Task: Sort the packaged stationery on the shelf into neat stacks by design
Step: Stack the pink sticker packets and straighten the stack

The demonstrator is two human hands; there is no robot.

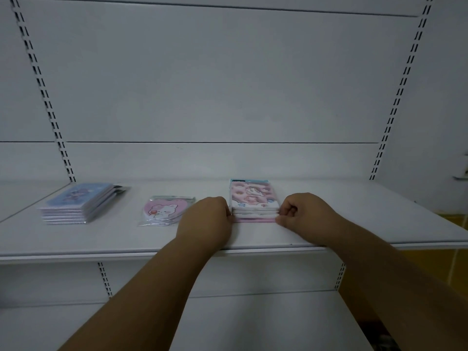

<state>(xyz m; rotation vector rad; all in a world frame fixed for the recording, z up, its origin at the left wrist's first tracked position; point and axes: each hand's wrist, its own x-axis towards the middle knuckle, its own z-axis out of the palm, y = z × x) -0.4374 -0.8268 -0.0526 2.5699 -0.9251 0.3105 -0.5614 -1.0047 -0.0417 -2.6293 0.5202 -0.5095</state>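
A stack of pink unicorn-design packs [254,198] lies on the white shelf [329,224], right of centre. My left hand [207,216] has curled fingers against the stack's left side. My right hand [301,211] holds the stack's right side with its fingers curled in, the thumb at the lower packs. Left of my left hand lies a heart-shaped pink bunny pack [164,210] in clear wrap. Further left sits a stack of blue packs [78,202], several high.
The white back panel [228,84] with slotted uprights rises behind the shelf. A lower shelf [253,325] shows below my forearms. A small bracket [462,173] sticks out at the right edge; a yellow surface shows beyond the shelf's right end.
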